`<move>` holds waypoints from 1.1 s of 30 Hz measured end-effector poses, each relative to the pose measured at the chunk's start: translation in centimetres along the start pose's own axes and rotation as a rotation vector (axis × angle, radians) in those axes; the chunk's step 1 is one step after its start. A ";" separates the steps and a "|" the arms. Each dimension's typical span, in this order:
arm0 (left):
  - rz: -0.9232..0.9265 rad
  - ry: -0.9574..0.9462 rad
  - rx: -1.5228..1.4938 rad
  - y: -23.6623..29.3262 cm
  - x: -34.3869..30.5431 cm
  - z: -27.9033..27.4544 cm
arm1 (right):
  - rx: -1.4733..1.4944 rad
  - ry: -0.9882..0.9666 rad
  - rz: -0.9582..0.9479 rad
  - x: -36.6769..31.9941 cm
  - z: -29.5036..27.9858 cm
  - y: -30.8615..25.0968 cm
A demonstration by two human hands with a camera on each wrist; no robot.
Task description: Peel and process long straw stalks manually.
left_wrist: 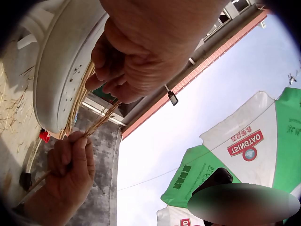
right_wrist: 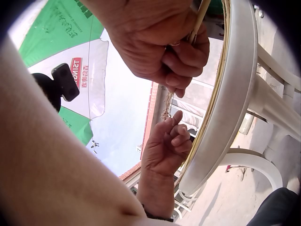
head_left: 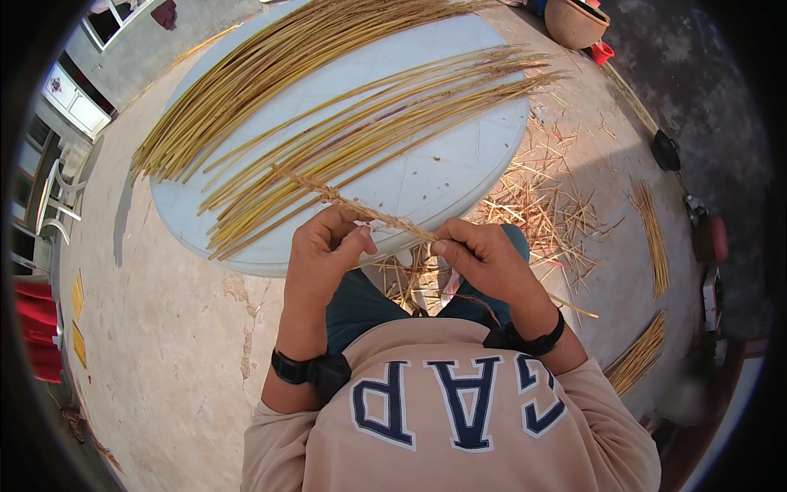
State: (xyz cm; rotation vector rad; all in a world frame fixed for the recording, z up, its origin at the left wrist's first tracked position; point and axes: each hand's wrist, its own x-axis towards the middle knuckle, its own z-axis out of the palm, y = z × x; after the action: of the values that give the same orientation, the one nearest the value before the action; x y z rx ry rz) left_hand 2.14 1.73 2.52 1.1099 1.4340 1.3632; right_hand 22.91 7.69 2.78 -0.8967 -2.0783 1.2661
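My right hand (head_left: pixel 485 258) pinches a dry straw stalk between thumb and fingers, just below its feathery seed head (head_left: pixel 373 215). The seed head points left and slightly up, over the table's near edge. Close under it is my left hand (head_left: pixel 329 246), fingers loosely bent, with a gap between thumb and index finger in the head view. In the right wrist view the left hand (right_wrist: pixel 164 148) shows its palm side, its fingertips right by the seed head. The stalk's lower part (head_left: pixel 484 305) trails from my right hand towards my lap.
A pale oval table (head_left: pixel 459 164) bears a thick straw bundle (head_left: pixel 270 82) and several looser stalks (head_left: pixel 361 139). Broken straw (head_left: pixel 545 209) litters the ground at right, near small bundles (head_left: pixel 652 238). A white plastic chair (head_left: pixel 61 197) stands at left, a clay pot (head_left: pixel 574 23) at back right.
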 end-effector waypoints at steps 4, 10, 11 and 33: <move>-0.026 -0.042 -0.133 -0.2 0.1 -0.2 | 0.042 -0.006 0.045 0.0 0.1 0.2; -0.018 -0.062 -0.160 -0.4 0.2 -0.3 | 0.081 -0.015 0.064 0.0 0.3 0.5; -0.019 -0.059 -0.158 -0.4 0.1 -0.3 | 0.069 -0.016 0.064 0.0 0.2 0.5; 0.047 0.024 -0.022 -0.5 -0.3 0.1 | 0.071 -0.017 0.054 -0.1 0.3 0.6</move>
State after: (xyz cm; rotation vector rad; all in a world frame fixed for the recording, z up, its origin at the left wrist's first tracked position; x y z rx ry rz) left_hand 2.27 1.45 1.97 1.1227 1.4147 1.4262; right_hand 22.87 7.63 2.10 -0.9183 -2.0213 1.3716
